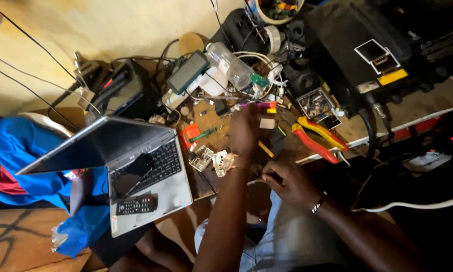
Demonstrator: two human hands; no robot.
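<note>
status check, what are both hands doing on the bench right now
Left hand reaching over the cluttered wooden workbench, near a small white block. Right hand low, pinching something small, unclear. Red-and-yellow pliers lie alongside.

The left hand [245,132] is motion-blurred, so what its fingers touch on the worktop [418,103] cannot be told. The tub [279,11] at the upper edge is cut off.

An electronics repair workshop: bench [428,103] littered with pliers [319,137], wires [251,58]
</note>
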